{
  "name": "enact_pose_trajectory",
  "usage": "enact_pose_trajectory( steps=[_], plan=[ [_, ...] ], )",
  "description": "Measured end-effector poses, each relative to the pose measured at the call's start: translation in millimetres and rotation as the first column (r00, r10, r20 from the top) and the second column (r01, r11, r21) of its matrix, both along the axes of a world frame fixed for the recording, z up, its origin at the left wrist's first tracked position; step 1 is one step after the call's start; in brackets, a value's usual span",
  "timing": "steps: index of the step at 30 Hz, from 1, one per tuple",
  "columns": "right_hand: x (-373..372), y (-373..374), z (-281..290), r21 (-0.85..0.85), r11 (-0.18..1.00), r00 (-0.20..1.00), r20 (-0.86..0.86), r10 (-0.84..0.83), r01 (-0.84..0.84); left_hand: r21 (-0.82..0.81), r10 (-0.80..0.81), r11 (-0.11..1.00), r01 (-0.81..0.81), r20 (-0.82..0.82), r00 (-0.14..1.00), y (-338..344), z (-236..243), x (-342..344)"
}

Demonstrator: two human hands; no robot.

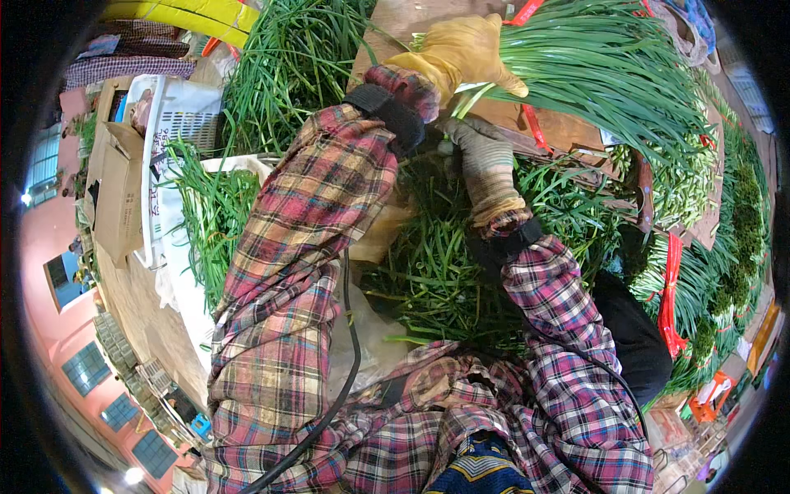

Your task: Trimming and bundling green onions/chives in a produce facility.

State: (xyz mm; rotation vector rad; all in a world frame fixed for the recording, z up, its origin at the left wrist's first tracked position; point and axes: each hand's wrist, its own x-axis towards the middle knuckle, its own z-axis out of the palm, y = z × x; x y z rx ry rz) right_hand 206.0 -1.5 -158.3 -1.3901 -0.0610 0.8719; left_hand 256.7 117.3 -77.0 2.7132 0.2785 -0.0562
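A large bunch of long, thin garlic chives (592, 70) lies across a brown board at the upper right, pale stem ends toward me. My left hand (457, 53), in a yellow glove, is closed over those pale ends, and a few white stems poke out below its fingers. Just below it, my right hand (485, 160) wears a grey striped glove. Its fingers are curled close to the poking stems; whatever they hold, if anything, is hidden. Beneath my hands, loose green chive leaves (444, 263) are heaped over my lap area.
More chives (296, 74) are piled at the upper left, beside a white plastic crate (152, 181) and a cardboard box (119, 189). Cut pale pieces (683, 185) lie on the right, near bunches with red ties (672, 296). A dark cable (350, 354) runs along my left sleeve.
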Motion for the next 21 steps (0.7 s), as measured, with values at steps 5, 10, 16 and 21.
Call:
enact_pose_trajectory(
  steps=[5,10,16,21],
  plan=[
    [-3,-1,9,0.083,0.986,0.969,-0.213,-0.125,0.146,-0.007,-0.010,1.000,0.010,-0.088,0.996,6,2,2],
    [0,9,12,-0.018,0.972,0.950,-0.208,-0.233,0.234,-0.053,-0.031,0.998,0.025,-0.123,0.992,4,9,5],
    [-47,1,-14,0.331,0.901,0.959,0.127,0.252,-0.280,0.059,-0.046,0.997,0.053,-0.108,0.993,13,-18,13],
    [-101,-41,-37,-0.585,-0.048,-0.270,0.298,0.915,-0.809,0.076,-0.024,0.997,0.031,-0.088,0.996,13,-17,11]
  ],
)
